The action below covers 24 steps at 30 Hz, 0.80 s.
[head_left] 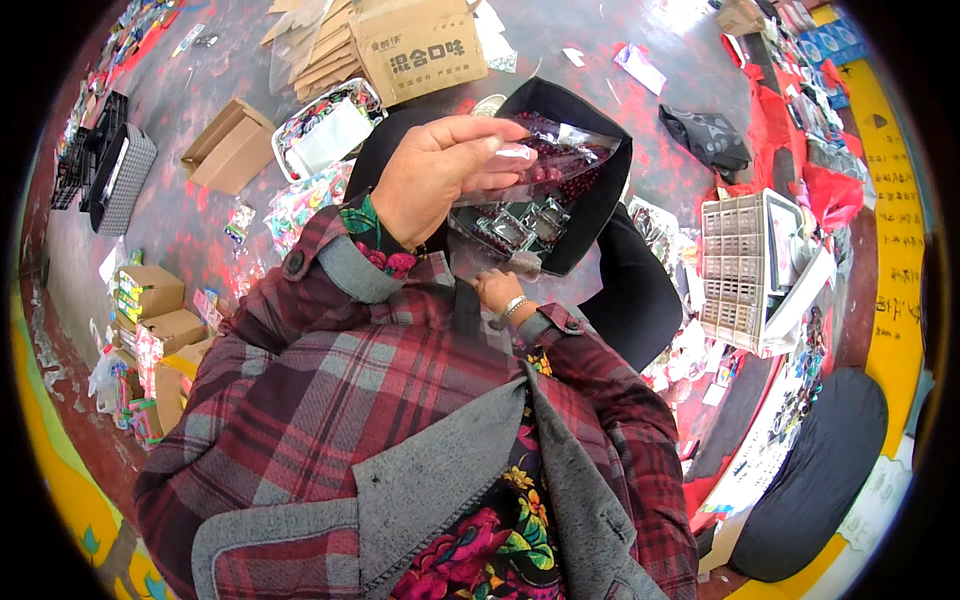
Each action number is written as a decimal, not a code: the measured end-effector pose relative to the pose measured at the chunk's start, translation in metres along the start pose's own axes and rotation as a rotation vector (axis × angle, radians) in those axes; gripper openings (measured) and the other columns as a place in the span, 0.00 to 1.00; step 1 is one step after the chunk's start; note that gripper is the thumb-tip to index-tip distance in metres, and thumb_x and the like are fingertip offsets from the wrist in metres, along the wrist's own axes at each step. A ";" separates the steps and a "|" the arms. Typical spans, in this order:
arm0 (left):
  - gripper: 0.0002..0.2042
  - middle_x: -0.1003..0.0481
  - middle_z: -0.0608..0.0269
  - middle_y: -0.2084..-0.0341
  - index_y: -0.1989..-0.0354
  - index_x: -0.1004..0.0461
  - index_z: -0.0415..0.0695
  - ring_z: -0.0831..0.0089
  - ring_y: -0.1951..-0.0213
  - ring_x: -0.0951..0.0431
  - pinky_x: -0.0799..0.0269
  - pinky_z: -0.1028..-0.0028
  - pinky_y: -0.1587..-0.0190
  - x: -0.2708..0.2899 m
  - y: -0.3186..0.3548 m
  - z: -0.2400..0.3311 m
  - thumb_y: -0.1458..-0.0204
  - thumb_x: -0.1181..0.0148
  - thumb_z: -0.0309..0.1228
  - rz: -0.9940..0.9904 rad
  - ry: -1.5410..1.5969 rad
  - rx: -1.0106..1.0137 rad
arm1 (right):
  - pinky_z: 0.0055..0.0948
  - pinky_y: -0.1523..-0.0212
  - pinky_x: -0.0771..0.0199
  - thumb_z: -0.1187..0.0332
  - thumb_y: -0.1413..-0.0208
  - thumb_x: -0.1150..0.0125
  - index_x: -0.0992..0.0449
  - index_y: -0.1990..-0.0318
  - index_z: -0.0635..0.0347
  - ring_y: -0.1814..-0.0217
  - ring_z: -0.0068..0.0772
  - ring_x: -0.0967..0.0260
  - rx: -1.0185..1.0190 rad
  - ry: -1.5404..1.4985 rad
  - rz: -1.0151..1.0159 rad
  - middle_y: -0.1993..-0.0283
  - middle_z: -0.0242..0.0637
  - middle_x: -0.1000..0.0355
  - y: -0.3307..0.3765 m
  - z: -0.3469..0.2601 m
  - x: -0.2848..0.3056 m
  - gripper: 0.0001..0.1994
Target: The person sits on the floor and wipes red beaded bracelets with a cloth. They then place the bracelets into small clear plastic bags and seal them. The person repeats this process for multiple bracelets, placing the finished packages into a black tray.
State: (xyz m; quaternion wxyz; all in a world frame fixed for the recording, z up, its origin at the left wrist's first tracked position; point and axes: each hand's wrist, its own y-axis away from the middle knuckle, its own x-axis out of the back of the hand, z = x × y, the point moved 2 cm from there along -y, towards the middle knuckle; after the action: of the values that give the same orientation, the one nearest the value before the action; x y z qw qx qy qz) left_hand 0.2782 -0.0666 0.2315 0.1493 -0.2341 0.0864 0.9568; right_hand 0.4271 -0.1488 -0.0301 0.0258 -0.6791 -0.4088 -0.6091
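My left hand (pixel 440 170) is raised over an open black box (pixel 613 185) in my lap. Its thumb and fingers pinch the edge of a clear plastic bag (pixel 560 150), which stretches across the box's opening. Dark red beads (pixel 578 186) show in and under the plastic; which of them lie inside the bag I cannot tell. Silver, square-framed pieces (pixel 520 226) in clear wrapping lie in the box's near part. Close to my body, my right hand (pixel 500 292), with a bracelet at its wrist, is curled at the box's near left corner. Its fingertips are partly hidden.
Ahead stand a cardboard carton (pixel 420 50) and a white basket (pixel 330 128) full of small goods. An open cardboard box (pixel 228 147) sits to the left. At right are a beige plastic crate (pixel 735 270) and a black bag (pixel 705 138). Small packages litter the floor.
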 end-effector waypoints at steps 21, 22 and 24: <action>0.14 0.27 0.47 0.60 0.51 0.35 0.32 0.61 0.54 0.26 0.30 0.67 0.51 -0.005 0.001 0.005 0.43 0.56 0.27 -0.074 0.001 -0.020 | 0.40 0.43 0.39 0.62 0.42 0.54 0.53 0.38 0.67 0.40 0.47 0.42 0.344 -2.219 0.395 0.42 0.56 0.42 0.119 0.038 0.168 0.29; 0.14 0.27 0.47 0.60 0.51 0.35 0.32 0.61 0.54 0.26 0.30 0.67 0.52 -0.005 0.001 0.005 0.43 0.56 0.27 -0.077 0.014 -0.022 | 0.40 0.43 0.39 0.62 0.42 0.54 0.53 0.38 0.67 0.40 0.47 0.41 0.336 -2.228 0.413 0.42 0.56 0.42 0.123 0.037 0.169 0.29; 0.14 0.27 0.47 0.60 0.51 0.35 0.32 0.62 0.54 0.26 0.30 0.68 0.52 -0.006 0.001 0.007 0.43 0.56 0.27 -0.090 0.007 -0.013 | 0.36 0.47 0.33 0.64 0.42 0.53 0.45 0.42 0.69 0.42 0.44 0.39 0.307 -2.246 0.444 0.44 0.54 0.40 0.126 0.038 0.169 0.24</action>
State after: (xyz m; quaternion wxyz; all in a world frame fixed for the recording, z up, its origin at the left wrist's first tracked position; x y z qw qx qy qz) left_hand 0.2803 -0.0672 0.2405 0.1905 -0.2420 0.0698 0.9488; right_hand 0.5192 -0.1236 0.1624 -0.1634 -0.8849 -0.1427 0.4122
